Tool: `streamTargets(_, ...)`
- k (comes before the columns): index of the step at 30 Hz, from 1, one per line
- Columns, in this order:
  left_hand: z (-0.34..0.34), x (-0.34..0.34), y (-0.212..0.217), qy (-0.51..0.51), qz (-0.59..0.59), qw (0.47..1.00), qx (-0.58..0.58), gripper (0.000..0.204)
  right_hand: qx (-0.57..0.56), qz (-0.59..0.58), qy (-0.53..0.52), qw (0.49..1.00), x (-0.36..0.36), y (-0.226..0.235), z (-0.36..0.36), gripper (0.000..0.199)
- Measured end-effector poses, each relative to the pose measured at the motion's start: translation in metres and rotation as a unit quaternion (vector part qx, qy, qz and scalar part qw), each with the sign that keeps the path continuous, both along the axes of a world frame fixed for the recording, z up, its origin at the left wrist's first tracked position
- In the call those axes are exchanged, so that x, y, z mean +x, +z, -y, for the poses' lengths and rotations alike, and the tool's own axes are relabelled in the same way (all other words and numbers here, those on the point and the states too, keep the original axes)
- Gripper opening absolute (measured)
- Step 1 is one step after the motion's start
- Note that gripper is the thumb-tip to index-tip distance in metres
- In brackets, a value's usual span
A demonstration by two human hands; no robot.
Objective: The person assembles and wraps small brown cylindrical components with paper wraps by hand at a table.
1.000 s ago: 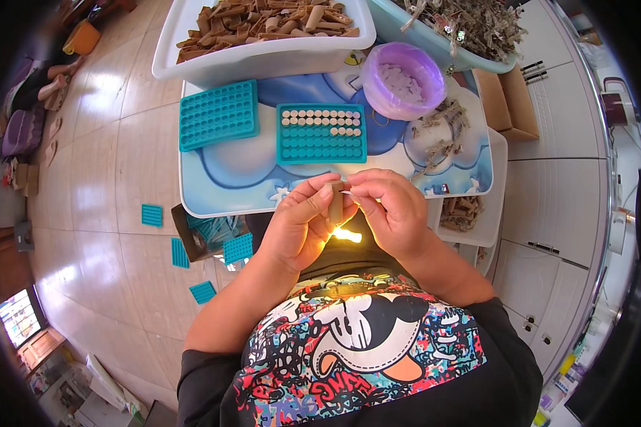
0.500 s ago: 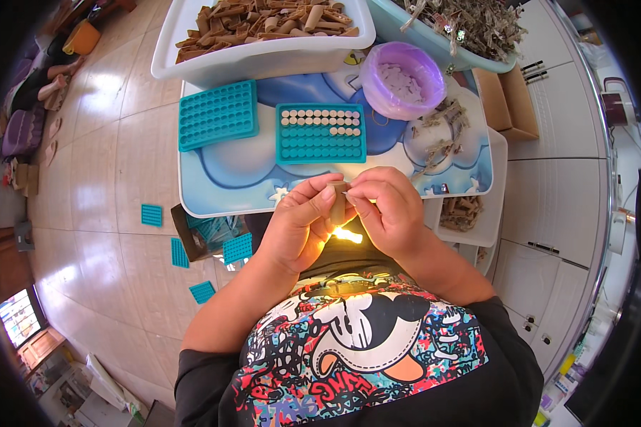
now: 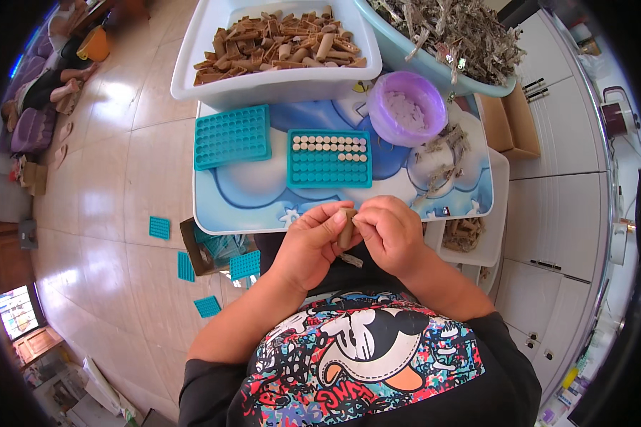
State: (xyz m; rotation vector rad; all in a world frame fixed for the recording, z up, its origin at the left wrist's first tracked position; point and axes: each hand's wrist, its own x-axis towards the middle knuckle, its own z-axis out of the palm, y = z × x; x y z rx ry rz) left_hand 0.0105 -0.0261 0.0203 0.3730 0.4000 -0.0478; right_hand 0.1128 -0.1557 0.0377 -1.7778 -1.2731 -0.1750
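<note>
Over the table's front edge, my left hand grips a small brown cardboard-like tube upright between thumb and fingers. The fingertips of my right hand are pinched at the tube's upper right side; whatever they hold is too small to make out. A grey-brown strip shows just below the hands. Beyond them lies a teal tray of round wells, its far rows filled with pale discs. A second teal tray lies to its left, without discs.
A white bin of brown tubes and scraps stands behind the trays. To its right are a purple bowl with white pieces and a pale blue tub of dry grey strips. Small teal trays lie on the floor; a cardboard box stands right.
The table and bins appear lower in the picture. Both hands stay together at the tube, which leans slightly more. The bright light below the hands has gone.
</note>
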Motion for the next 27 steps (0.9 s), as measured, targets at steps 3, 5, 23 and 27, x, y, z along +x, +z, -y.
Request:
streamTargets(3, 0.002, -0.003, -0.002, -0.004, -0.018, 0.999, 0.038, 0.025, 0.002, 0.009, 0.001, 1.0, 0.0, -0.002, 0.0, 0.013)
streamTargets(5, 0.0, -0.001, 0.001, -0.003, -0.029, 0.998, 0.064, 0.026, -0.031, -0.033, 0.023, 0.999, 0.002, -0.004, 0.0, 0.015)
streamTargets(23, -0.105, 0.157, 0.089, 0.164, 0.14, 0.366, 0.905, 0.023, 0.161, -0.392, -0.266, 0.866, 0.112, 0.033, 0.214, 0.031)
streamTargets(27, -0.13, 0.222, 0.066, 0.015, 0.18, 0.245, 0.952, 0.029, -0.082, -0.313, -0.445, 0.835, 0.143, -0.006, 0.279, 0.026)
